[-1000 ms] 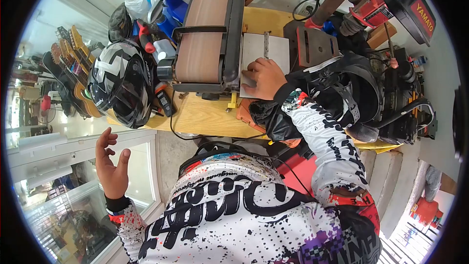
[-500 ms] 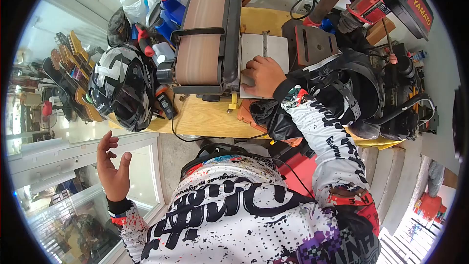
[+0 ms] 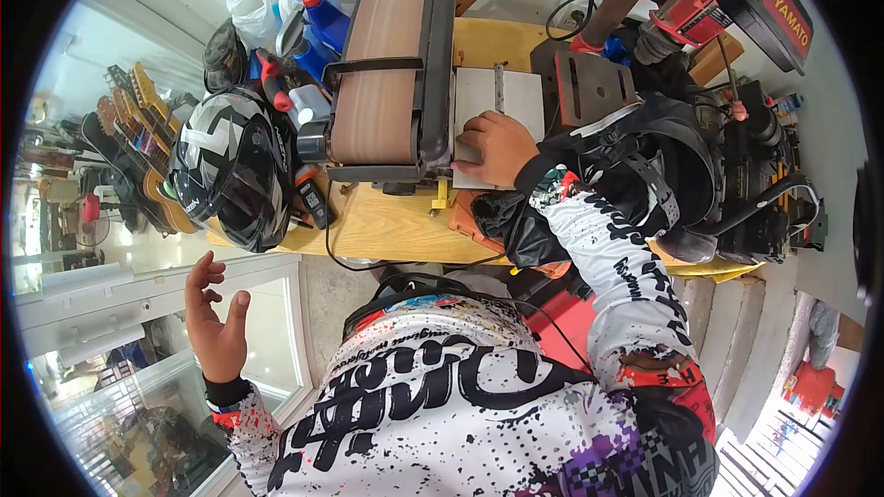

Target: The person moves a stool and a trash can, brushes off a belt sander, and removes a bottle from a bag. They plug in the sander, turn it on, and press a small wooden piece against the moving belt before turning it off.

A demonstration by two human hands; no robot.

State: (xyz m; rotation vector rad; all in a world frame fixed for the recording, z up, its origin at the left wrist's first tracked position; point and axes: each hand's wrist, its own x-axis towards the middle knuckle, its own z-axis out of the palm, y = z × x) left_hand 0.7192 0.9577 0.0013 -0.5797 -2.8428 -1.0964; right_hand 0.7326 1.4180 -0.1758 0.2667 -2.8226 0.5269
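Observation:
My right hand (image 3: 497,149) rests on the pale flat plate (image 3: 520,97) to the right of the belt sander (image 3: 387,46). Its fingers and thumb are bent around a small grey piece (image 3: 468,149), mostly covered by the hand, close to the sander's disc-side edge. A narrow metal strip (image 3: 499,85) lies in the plate just beyond the fingers. My left hand (image 3: 219,327) hangs in the air at the lower left, fingers apart, holding nothing, in front of the bench and below a black-and-white helmet (image 3: 230,166).
A red drill press (image 3: 677,14) with a slotted table (image 3: 594,85) stands to the right. Black straps and gear (image 3: 658,161) fill the bench's right side. Bottles (image 3: 327,18) crowd behind the helmet. A dark cable (image 3: 368,266) runs along the wooden bench front (image 3: 396,221).
The view has shifted very slightly. My right hand stays on the plate in nearly the same place, and my left hand remains raised and open.

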